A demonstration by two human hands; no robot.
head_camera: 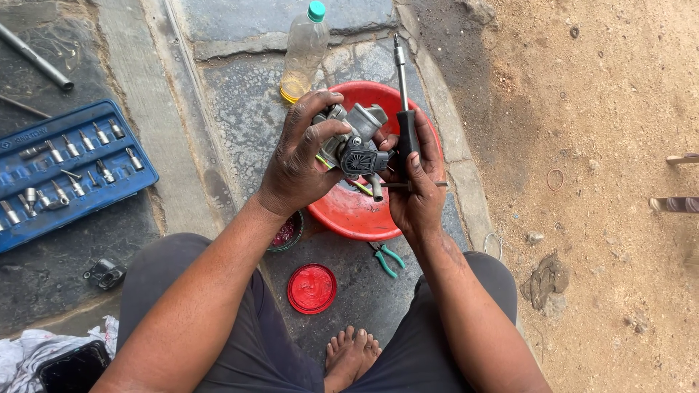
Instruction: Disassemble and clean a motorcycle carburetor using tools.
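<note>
Ground: I'm looking down at grey stone paving (240, 109) with raised joints; bare sandy dirt (604, 94) runs along its right edge.
Part: a grey metal carburettor-like part (354, 142) with a black fitting is held in the air between both hands, above the red basin (349, 211).
Left hand: my left hand (298, 156) is closed over the part's left and top side, fingers curled onto it.
Right hand: my right hand (416, 182) is wrapped around the black handle of a screwdriver (403, 102), shaft pointing away from me, and its thumb side presses against the part.
In the way: the basin sits directly under the hands; a clear plastic bottle (303, 51) with a green cap and a little yellow liquid stands just beyond its rim.
Near my knees: a small dark tub (287, 233) touches the basin's left edge, a red lid (312, 289) lies between my legs, green-handled pliers (386, 258) lie just below the basin, my bare foot (351, 353) at the bottom.
Left side: a blue socket case (69, 171) lies open, well apart; a black small part (105, 274) below it, a metal rod (36, 57) above, white rags (29, 356) in the corner.
Open room: bare paving shows between the case and the basin; the dirt to the right is the widest free stretch, holding only a thin ring (555, 179).
</note>
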